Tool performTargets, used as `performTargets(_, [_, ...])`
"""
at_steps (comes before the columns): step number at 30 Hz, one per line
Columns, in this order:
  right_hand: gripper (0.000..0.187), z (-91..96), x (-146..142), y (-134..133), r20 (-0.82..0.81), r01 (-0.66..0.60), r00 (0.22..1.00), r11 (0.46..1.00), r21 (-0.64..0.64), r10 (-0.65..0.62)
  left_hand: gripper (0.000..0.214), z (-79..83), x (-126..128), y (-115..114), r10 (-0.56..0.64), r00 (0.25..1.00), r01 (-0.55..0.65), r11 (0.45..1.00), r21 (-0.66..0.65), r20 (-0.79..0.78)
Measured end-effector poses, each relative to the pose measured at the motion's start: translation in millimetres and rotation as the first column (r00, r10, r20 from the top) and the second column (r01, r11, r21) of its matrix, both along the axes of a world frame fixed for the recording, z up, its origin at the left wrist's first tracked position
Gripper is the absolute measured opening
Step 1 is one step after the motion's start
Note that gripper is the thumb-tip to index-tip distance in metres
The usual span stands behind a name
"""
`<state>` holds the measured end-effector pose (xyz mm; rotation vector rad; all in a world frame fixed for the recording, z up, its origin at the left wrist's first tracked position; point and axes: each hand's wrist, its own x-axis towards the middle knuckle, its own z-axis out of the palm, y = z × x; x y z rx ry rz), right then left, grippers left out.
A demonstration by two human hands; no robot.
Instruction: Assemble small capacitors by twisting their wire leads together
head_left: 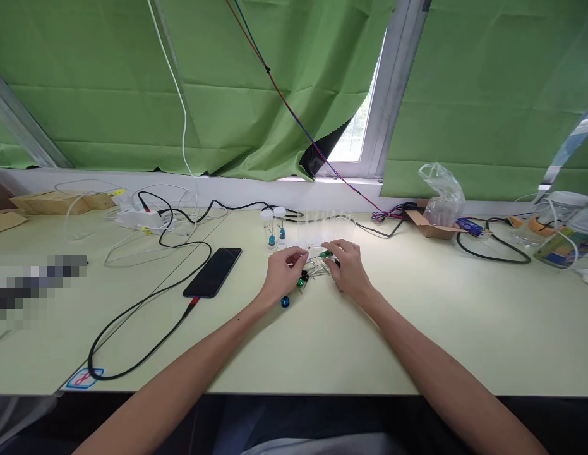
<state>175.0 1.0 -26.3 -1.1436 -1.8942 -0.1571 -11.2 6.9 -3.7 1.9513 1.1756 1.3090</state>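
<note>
My left hand [285,272] is closed in a pinch, and what its fingertips hold is too small to make out. Facing it, my right hand [347,265] curls its fingers around a green-headed pin [325,254] with a thin metal shank pointing left. Between and below the hands lies a small pile of metal pins [317,268], partly hidden by my right fingers. A black-headed piece [304,275] and a green-headed piece [300,283] are at the pile's left side. Nearer to me, a round blue piece [285,302] rests by my left wrist.
Two white-capped clear vials [268,229] with blue-headed pieces inside stand behind my left hand. Clear tubes [326,224] stand beyond the hands. A phone [213,272] on a black cable [127,316] lies left. A small cardboard box [431,227] and plastic jars [568,234] are at right.
</note>
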Motion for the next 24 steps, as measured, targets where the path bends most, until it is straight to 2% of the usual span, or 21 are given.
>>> performTargets(13, [0.033, 1.4, -1.7, 0.0, 0.023, -0.022, 0.999, 1.0, 0.017, 0.022, 0.025, -1.0, 1.1, -0.2, -0.028, 1.0, 0.028, 0.997, -0.069, 0.008])
performTargets(16, [0.03, 3.3, -1.7, 0.3, -0.006, 0.0, 1.0, 0.999, 0.033, 0.0, 0.03, 2.1, 2.5, -3.1, -0.045, 0.991, 0.061, 0.989, -0.138, 0.122])
performTargets(19, [0.029, 4.7, -1.2, 0.6, -0.046, 0.016, 0.999, 0.999, 0.044, -0.014, 0.034, 6.3, 3.3, -5.0, -0.071, 0.952, 0.137, 0.969, -0.208, 0.297])
performTargets(24, [0.026, 5.8, -1.2, -0.4, -0.077, 0.024, 0.997, 0.999, 0.043, -0.021, 0.038, 9.8, 4.4, -6.3, -0.143, 0.865, 0.329, 0.886, -0.327, 0.482])
